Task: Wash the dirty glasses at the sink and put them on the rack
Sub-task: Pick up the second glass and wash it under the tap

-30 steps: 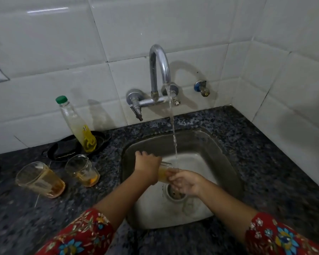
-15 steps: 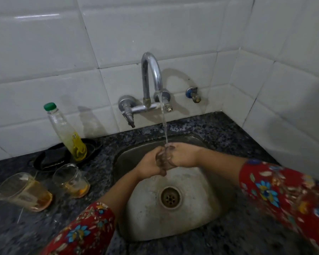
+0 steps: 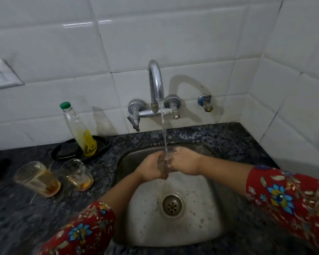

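A clear glass [image 3: 164,165] is held between my left hand [image 3: 151,167] and my right hand [image 3: 185,161] over the steel sink [image 3: 215,225]. Water runs from the chrome tap [image 3: 156,83] straight onto the glass. Most of the glass is hidden by my fingers. Two dirty glasses lean on the counter left of the sink: a larger one [image 3: 38,178] and a smaller one [image 3: 77,174], both with amber liquid at the bottom. No rack is in view.
A soap bottle with a green cap [image 3: 78,129] stands in a black dish [image 3: 66,153] against the tiled wall. The dark speckled counter [image 3: 238,140] surrounds the sink. A second valve [image 3: 204,103] sticks out of the wall. A wall socket [image 3: 2,74] is at far left.
The glass was lifted from low in the sink up under the water stream, with my right hand moving to its far side. Since half a second ago the hands have hardly moved.
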Demonstrator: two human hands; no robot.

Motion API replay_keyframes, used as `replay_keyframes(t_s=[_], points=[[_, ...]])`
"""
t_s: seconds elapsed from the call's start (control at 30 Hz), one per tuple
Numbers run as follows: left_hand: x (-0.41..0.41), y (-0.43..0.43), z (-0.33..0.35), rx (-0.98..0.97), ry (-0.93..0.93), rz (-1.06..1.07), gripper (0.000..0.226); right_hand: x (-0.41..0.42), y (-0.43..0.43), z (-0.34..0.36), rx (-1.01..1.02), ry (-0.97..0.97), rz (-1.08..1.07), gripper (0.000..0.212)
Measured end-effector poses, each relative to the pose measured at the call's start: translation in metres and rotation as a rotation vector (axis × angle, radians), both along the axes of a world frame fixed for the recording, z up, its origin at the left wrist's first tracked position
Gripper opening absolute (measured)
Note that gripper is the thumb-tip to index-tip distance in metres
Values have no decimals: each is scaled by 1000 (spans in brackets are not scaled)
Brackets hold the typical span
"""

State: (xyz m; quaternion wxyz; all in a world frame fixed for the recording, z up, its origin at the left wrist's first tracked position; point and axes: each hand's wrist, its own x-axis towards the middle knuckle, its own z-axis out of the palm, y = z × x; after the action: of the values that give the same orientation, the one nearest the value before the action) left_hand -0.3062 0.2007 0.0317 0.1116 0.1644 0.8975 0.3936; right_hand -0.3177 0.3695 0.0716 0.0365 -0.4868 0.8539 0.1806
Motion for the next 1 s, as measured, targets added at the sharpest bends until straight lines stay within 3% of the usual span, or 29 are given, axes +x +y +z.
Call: replay_keyframes(t_s=[0.03, 0.1, 0.17, 0.27, 0.33, 0.37, 0.47, 0.53, 0.57, 0.67, 0.7, 0.77, 0.87, 0.9, 0.97, 1.0], points=[[4, 8, 0, 6, 56, 93, 51, 7, -6, 0, 6, -114, -179, 20], [5, 15, -5, 43, 127, 239, 38, 7, -14, -1, 29, -248, -333, 22], [2, 10, -8, 148, 53, 232, 50, 1, -13, 5, -20, -237, -292, 21], [-4, -5, -4, 213, -43, 30, 74, -14, -1, 4, 17, 113, 67, 18], [-1, -4, 2, 208, -14, 42, 66, -12, -1, 3, 49, 131, 57, 19], [3, 3, 4, 189, 37, 105, 56, -9, -5, 2, -19, 56, -34, 19], [13, 19, 6, 80, 146, 358, 44, 0, -20, 8, -241, -473, -415, 16], [11, 16, 7, 163, 108, 326, 45, -1, -17, 11, -276, -562, -386, 21], [10, 12, 10, 215, 45, 218, 51, -4, -14, 11, -230, -489, -326, 20], [1, -7, 10, 189, -3, -45, 77, -20, -5, 1, 28, 143, 119, 18], [-2, -10, 8, 163, 6, -50, 78, -20, -4, -1, 23, 189, 177, 19], [2, -4, 5, 107, 97, 46, 65, -10, -9, 3, -83, 26, 65, 19], [13, 12, 10, 85, 198, 310, 43, -3, -22, 15, -255, -555, -486, 14], [15, 15, 11, 144, 193, 335, 43, -6, -23, 17, -318, -650, -537, 18], [11, 10, 13, 313, 67, 239, 53, -7, -21, 24, -315, -645, -440, 20], [9, 4, 15, 365, -9, 144, 57, -10, -17, 21, -267, -545, -331, 15]])
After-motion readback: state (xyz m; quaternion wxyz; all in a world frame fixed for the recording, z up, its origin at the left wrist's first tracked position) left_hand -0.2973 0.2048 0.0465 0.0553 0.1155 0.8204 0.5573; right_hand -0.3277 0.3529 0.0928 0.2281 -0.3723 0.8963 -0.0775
